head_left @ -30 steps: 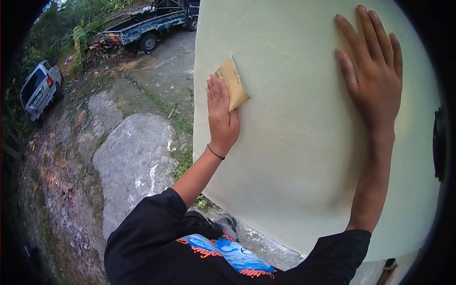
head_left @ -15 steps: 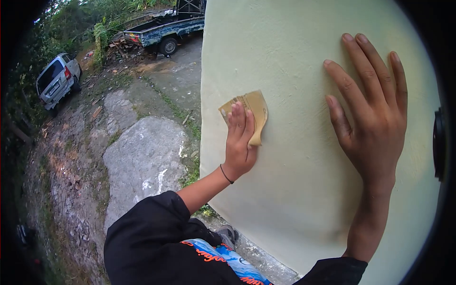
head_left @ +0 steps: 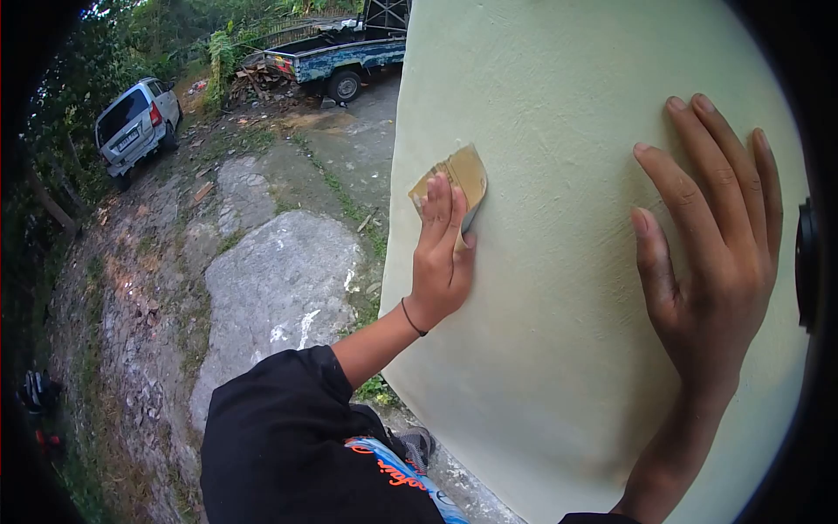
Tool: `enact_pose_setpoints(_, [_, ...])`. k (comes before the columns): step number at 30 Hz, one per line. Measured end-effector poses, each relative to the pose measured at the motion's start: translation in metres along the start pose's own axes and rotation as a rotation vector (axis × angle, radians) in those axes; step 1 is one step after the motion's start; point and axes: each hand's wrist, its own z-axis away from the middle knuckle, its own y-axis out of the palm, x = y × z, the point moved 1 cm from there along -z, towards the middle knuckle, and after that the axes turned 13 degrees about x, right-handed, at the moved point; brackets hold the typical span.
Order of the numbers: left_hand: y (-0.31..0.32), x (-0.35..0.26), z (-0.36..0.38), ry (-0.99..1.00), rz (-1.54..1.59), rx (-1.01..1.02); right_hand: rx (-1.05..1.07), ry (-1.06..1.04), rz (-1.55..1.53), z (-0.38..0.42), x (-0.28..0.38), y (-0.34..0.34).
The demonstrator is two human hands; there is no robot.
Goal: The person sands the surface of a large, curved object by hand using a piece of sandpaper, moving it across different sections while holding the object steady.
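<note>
My left hand (head_left: 443, 266) presses a curled piece of tan sandpaper (head_left: 469, 172) against the pale green wall (head_left: 541, 253), near the wall's left edge. Its fingers lie over the sheet, and one corner bends up beside the thumb. Farther right, my right hand (head_left: 716, 236) rests on the same wall with the fingers spread and nothing in it. Faint ridges and scuffs show on the wall surface between the two hands.
Left of the wall lies rough ground with a large flat rock (head_left: 284, 279). Behind it stand a silver car (head_left: 135, 127) and a blue pickup truck (head_left: 349, 59) beside a woodpile (head_left: 257, 80). My shoe (head_left: 419, 447) is by the wall's base.
The view has shifted, so the wall and background sit farther right. My left hand has slid the sandpaper slightly over the wall toward its edge; my right hand stays spread on it.
</note>
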Motion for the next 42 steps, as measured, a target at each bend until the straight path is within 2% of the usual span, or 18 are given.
enact_pose_setpoints(3, [-0.012, 0.013, -0.02, 0.063, -0.095, 0.036, 0.015, 0.0, 0.048, -0.003, -0.004, 0.001])
enact_pose_setpoints(4, [-0.016, 0.017, -0.045, 0.099, -0.09, -0.031, 0.023, -0.004, 0.041, -0.003, -0.004, 0.001])
enact_pose_setpoints(6, [-0.035, 0.021, -0.09, 0.013, -0.017, -0.031, 0.036, -0.014, 0.047, -0.004, -0.004, 0.0])
enact_pose_setpoints(8, [-0.039, 0.023, -0.092, -0.061, 0.031, 0.009, 0.049, -0.017, 0.05, -0.004, -0.004, -0.001])
enact_pose_setpoints(9, [-0.033, 0.019, -0.081, -0.136, 0.039, -0.001, 0.054, -0.018, 0.05, -0.004, -0.004, -0.002])
enact_pose_setpoints(11, [-0.016, 0.008, -0.049, 0.0, 0.065, -0.09, 0.055, -0.013, 0.051, -0.003, -0.004, -0.002])
enact_pose_setpoints(14, [0.006, -0.018, 0.03, 0.001, 0.021, 0.129, 0.038, -0.032, 0.044, -0.003, -0.006, -0.003])
enact_pose_setpoints(18, [-0.015, 0.005, -0.04, 0.085, 0.002, 0.005, 0.075, -0.041, 0.01, -0.002, -0.008, -0.004])
enact_pose_setpoints(19, [-0.021, 0.009, -0.068, 0.062, 0.034, -0.074, 0.088, -0.033, -0.005, -0.002, -0.007, -0.003])
enact_pose_setpoints(22, [-0.023, 0.013, -0.089, -0.132, 0.085, -0.08, 0.108, -0.019, -0.028, -0.002, -0.007, -0.001])
enact_pose_setpoints(24, [-0.014, 0.007, -0.079, -0.024, 0.112, -0.175, 0.117, -0.016, -0.024, -0.002, -0.008, -0.002])
enact_pose_setpoints(27, [0.003, -0.01, 0.004, -0.082, 0.142, -0.001, 0.132, -0.022, -0.007, 0.0, -0.008, -0.001])
enact_pose_setpoints(29, [0.006, -0.017, 0.016, -0.024, 0.019, 0.06, 0.13, -0.016, 0.014, -0.001, -0.009, -0.002])
enact_pose_setpoints(33, [-0.017, 0.006, -0.072, 0.101, -0.021, -0.068, 0.126, -0.017, -0.026, -0.001, -0.007, 0.0])
enact_pose_setpoints(36, [-0.021, 0.008, -0.091, 0.002, 0.049, -0.099, 0.115, -0.025, -0.026, 0.0, -0.007, 0.0])
enact_pose_setpoints(38, [-0.007, -0.001, -0.075, 0.022, 0.1, -0.199, 0.098, -0.027, -0.019, 0.0, -0.006, -0.002])
enact_pose_setpoints(40, [0.008, -0.007, -0.011, 0.029, 0.075, -0.066, 0.087, -0.017, -0.031, 0.001, -0.004, -0.002])
enact_pose_setpoints(42, [0.024, -0.026, 0.06, -0.087, 0.119, 0.082, 0.074, -0.017, -0.033, 0.004, -0.003, -0.001])
